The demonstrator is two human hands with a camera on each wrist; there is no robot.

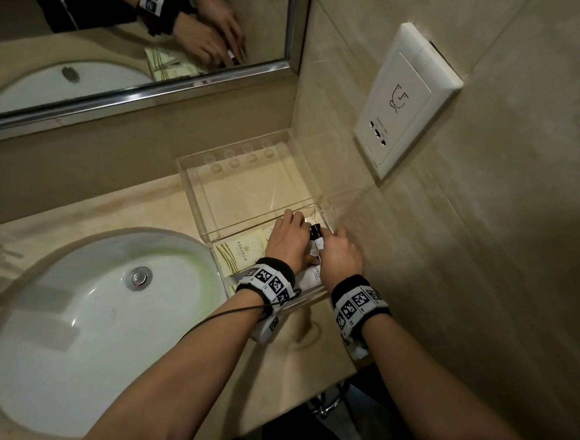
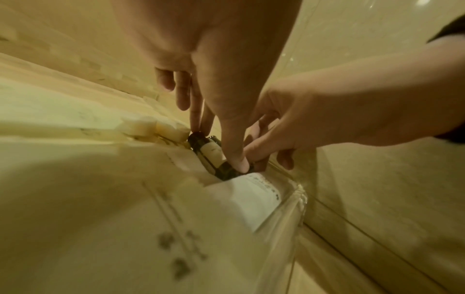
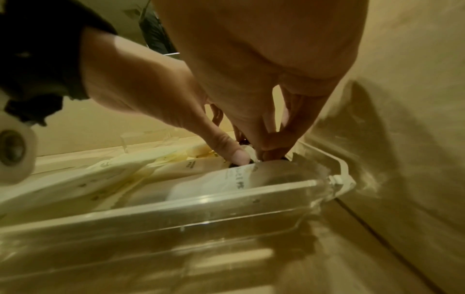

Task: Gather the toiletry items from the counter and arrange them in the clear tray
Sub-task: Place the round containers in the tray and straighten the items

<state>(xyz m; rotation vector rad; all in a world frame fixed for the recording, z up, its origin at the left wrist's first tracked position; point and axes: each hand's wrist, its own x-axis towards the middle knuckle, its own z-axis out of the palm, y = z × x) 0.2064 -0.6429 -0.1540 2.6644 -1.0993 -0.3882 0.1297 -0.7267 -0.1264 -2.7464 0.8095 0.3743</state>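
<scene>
A clear tray (image 1: 195, 179) stands on the counter against the right wall. Cream packets (image 1: 241, 254) and a white sachet (image 2: 254, 197) lie in its near part. My left hand (image 1: 299, 236) and right hand (image 1: 330, 240) meet over the tray's right side. Between them is a small dark bottle (image 1: 316, 233) with a pale label. In the left wrist view the left hand (image 2: 216, 145) pinches the bottle (image 2: 208, 153) end to end, thumb at the near end. In the right wrist view the right hand (image 3: 273, 151) curls its fingertips on the bottle's end by the tray wall (image 3: 201, 208).
A white sink (image 1: 104, 310) with a drain lies left of the tray. The mirror (image 1: 123, 36) runs along the back wall. A socket plate (image 1: 403, 100) sits on the tiled right wall, close to the tray. The counter's front edge is just below my wrists.
</scene>
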